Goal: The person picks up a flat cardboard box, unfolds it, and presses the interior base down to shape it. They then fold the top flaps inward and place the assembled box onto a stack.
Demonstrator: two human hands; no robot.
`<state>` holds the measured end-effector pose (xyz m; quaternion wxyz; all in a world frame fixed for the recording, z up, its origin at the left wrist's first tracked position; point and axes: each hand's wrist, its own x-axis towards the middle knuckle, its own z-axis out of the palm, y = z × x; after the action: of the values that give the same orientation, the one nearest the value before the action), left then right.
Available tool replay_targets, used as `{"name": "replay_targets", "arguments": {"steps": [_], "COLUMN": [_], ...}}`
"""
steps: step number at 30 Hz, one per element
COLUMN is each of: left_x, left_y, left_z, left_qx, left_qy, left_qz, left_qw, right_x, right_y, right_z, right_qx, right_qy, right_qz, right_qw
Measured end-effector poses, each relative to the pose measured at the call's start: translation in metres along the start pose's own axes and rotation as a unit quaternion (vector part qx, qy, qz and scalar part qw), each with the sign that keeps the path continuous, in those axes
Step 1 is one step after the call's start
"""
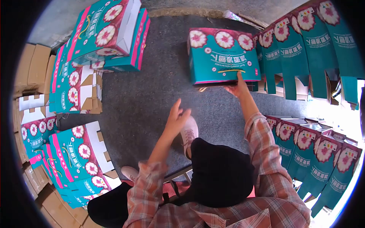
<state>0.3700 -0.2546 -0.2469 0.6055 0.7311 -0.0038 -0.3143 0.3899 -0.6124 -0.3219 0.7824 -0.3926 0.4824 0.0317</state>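
A teal and magenta gift box (207,60) with round pink-and-white flower-like prints lies ahead of me, its lettering upside down in this view. My right hand (239,88) grips its near edge, the index finger lying over the front by the yellow cord handle (231,70). Part of that hand's grip is hidden under the box. My left hand (176,119) hangs over the dark floor in front of my shoe, its fingers apart and nothing in them.
Finished-looking boxes (100,32) are stacked at the far left, with flat and part-folded cartons (78,152) below. Plain brown cardboard (38,68) lines the left edge. Rows of teal cartons (292,57) stand on the right. A pink shoe (189,131) rests on the dark floor (152,83).
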Motion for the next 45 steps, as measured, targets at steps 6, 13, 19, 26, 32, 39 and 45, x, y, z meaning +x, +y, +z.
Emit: {"name": "replay_targets", "arguments": {"steps": [6,13,19,26,32,39,45], "left_x": [-0.142,-0.239,-0.352,-0.491,-0.515,-0.493,-0.472], "left_y": [-0.029,0.019,0.126,0.04,-0.186,-0.349,-0.366], "left_z": [-0.061,-0.084,-0.156,-0.288,-0.307,-0.313,-0.361], "left_qx": [0.03,0.07,0.155,-0.02,0.046,-0.087,-0.092], "left_qy": [0.042,0.118,0.249,0.64,0.628,0.597,0.653], "left_qz": [-0.027,0.01,0.114,0.169,-0.082,-0.176,-0.179], "left_qw": [0.998,0.991,0.949,0.749,0.773,0.778,0.731], "right_x": [0.017,-0.01,-0.077,-0.124,-0.359,-0.446,-0.437], "right_y": [-0.017,0.002,0.068,0.049,0.01,0.061,0.074], "right_z": [0.012,0.0,-0.02,0.058,0.221,0.276,0.283], "right_qx": [0.046,0.003,-0.572,-0.508,-0.619,-0.662,-0.752], "right_qy": [-0.035,-0.041,-0.081,-0.27,-0.35,-0.44,-0.362], "right_qz": [-0.033,-0.02,-0.231,-0.078,-0.191,-0.281,-0.325], "right_qw": [0.998,0.999,0.783,0.814,0.677,0.537,0.445]}}
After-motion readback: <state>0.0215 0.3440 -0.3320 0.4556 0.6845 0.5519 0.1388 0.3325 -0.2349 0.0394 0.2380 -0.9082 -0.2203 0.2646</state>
